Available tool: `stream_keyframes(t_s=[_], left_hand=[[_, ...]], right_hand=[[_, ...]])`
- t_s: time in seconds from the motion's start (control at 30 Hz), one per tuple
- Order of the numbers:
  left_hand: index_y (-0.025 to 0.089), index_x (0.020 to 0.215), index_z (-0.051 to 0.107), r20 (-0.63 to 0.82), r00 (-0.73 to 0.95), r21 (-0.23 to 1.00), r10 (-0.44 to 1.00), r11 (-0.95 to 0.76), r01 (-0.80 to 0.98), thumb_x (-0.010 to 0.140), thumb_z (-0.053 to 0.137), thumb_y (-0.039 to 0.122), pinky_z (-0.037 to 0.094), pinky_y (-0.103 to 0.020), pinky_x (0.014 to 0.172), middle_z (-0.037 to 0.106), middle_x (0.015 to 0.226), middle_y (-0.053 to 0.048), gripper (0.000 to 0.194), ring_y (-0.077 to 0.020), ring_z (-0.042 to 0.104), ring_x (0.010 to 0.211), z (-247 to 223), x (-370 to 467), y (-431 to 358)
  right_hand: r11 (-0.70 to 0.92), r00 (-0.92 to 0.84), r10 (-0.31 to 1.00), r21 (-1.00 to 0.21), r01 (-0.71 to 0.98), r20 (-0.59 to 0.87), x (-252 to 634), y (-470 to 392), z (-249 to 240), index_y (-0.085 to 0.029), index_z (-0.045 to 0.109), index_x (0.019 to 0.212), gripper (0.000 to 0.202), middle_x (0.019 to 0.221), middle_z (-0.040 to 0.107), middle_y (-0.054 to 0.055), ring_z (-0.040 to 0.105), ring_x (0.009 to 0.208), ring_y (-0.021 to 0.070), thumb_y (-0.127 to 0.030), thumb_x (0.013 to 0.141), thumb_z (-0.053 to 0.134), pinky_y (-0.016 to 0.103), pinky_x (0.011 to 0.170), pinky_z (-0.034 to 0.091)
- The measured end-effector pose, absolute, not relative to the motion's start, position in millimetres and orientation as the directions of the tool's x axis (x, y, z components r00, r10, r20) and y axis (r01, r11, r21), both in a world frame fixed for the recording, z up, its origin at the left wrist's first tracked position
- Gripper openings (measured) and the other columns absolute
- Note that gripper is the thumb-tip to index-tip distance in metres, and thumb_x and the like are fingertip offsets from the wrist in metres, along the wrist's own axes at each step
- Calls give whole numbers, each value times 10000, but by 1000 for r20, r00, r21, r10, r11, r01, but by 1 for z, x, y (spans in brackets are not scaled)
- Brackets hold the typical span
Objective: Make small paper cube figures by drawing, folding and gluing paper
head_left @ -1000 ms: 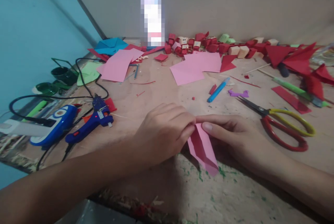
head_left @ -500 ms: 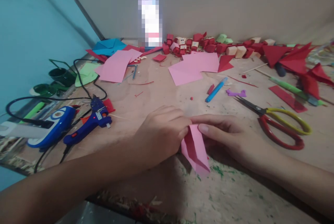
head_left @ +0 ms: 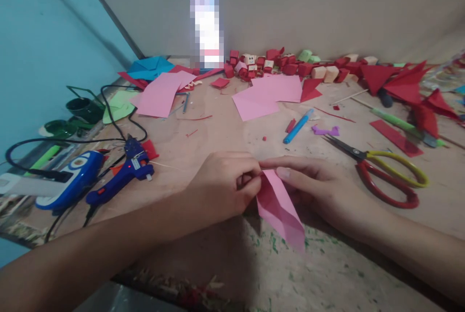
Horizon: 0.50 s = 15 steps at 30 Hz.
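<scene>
A folded strip of pink paper [head_left: 279, 205] is held above the table, its creased sides forming a trough and its lower end hanging toward me. My left hand [head_left: 227, 181] is closed, pinching the paper's upper left edge between thumb and curled fingers. On the other side, my right hand [head_left: 316, 183] grips the top right corner, thumb in front and fingers behind. The fingertips of both hands nearly meet at the paper's far end. To the right of my right hand lie scissors [head_left: 363, 156] with one yellow and one red handle.
A blue glue gun [head_left: 125, 176] and a blue-white power strip [head_left: 72, 181] with black cables lie left. Pink sheets [head_left: 163, 94], a blue pen [head_left: 298, 127] and a purple paper piece [head_left: 326, 131] lie beyond my hands. Small red paper shapes [head_left: 290, 69] line the wall near a bright, blurred screen [head_left: 209, 36].
The strip's lower end has swung right and opened a little. My left fingers have shifted, showing a gap by the thumb. The whole view has moved slightly.
</scene>
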<state>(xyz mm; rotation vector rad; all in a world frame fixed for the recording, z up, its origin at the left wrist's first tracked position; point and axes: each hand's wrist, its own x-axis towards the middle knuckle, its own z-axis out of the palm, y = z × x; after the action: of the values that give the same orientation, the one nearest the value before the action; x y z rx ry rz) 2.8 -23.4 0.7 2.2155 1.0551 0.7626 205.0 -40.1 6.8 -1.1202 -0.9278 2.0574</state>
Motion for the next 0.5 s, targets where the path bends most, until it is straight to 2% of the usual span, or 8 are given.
stream_keyframes(t_s=[0.1,0.17,0.23,0.3,0.4,0.5], left_hand=[[169,646,624,37,402,907,915,-200,372,812,597,130,379,-209,477,590,563,32,172,-99,524,510,0,5,-23],[170,634,593,-67,377,970,924,-28,240,822,634,187,380,-207,450,586,541,27,193,-103,533,488,1,6,-24],[169,621,570,-121,377,983,918,59,172,830,643,222,379,-211,446,577,534,22,227,-103,530,482,2,7,-24],[168,616,558,-153,375,980,914,92,177,839,626,218,349,-208,441,537,534,34,238,-93,493,481,4,8,-24],[170,625,551,-183,388,967,903,94,239,851,602,188,309,-214,457,488,554,49,232,-87,439,504,8,9,-25],[167,645,567,-205,420,956,884,90,278,892,573,207,298,-231,478,477,580,45,250,-93,429,530,9,11,-26]], right_hand=[[-529,-445,799,-825,-198,-405,205,-42,4,-190,709,1263,397,910,773,81,722,717,167,-350,901,716,289,645,590],[-490,-429,820,-851,-188,-378,204,-43,4,-204,647,1345,536,876,770,65,720,695,169,-318,839,782,287,622,589],[-449,-400,843,-880,-158,-358,203,-44,6,-232,624,1363,639,824,762,35,698,639,156,-261,764,845,271,583,573],[-388,-334,884,-913,-129,-328,201,-44,11,-264,702,1240,567,826,760,16,669,605,139,-216,705,886,256,557,554],[-309,-252,929,-943,-123,-272,200,-45,18,-286,795,980,364,968,777,18,710,778,180,-180,653,916,286,699,587],[-344,-261,919,-924,-167,-295,198,-47,20,-292,810,942,221,1041,784,8,709,903,188,-231,740,872,279,835,567]])
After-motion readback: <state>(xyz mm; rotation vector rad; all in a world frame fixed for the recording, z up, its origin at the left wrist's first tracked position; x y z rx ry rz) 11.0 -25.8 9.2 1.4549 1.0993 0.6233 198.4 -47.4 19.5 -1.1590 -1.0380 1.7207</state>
